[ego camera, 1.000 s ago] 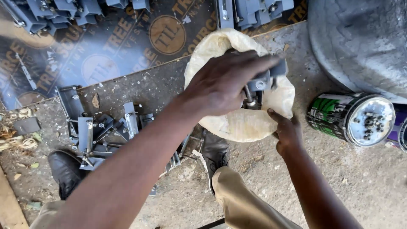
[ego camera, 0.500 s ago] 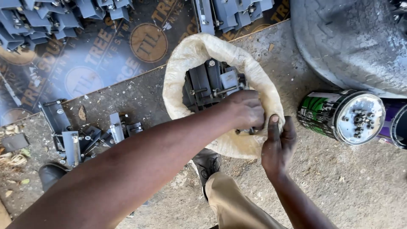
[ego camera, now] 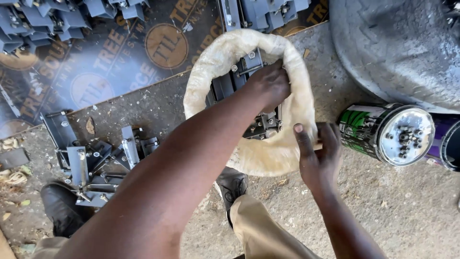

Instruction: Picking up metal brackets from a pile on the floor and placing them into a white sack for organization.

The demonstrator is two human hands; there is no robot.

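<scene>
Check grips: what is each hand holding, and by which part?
Right hand pinches the rolled rim of the cream sack at its near edge. Left hand reaches inside onto the grey metal brackets; whether it grips one cannot be told.

My left hand [ego camera: 268,86] fills the right half of the sack [ego camera: 211,62] mouth; brackets [ego camera: 235,79] crowd the rest, so little room remains inside. My right hand [ego camera: 318,153] pinches the near rim. Just right of it a can [ego camera: 388,132] lies on its side, with the tyre [ego camera: 397,48] behind, closing that flank. To the left, loose brackets [ego camera: 96,163] and my shoe [ego camera: 60,206] clutter the floor. Bare concrete [ego camera: 417,211] lies open at lower right.
</scene>
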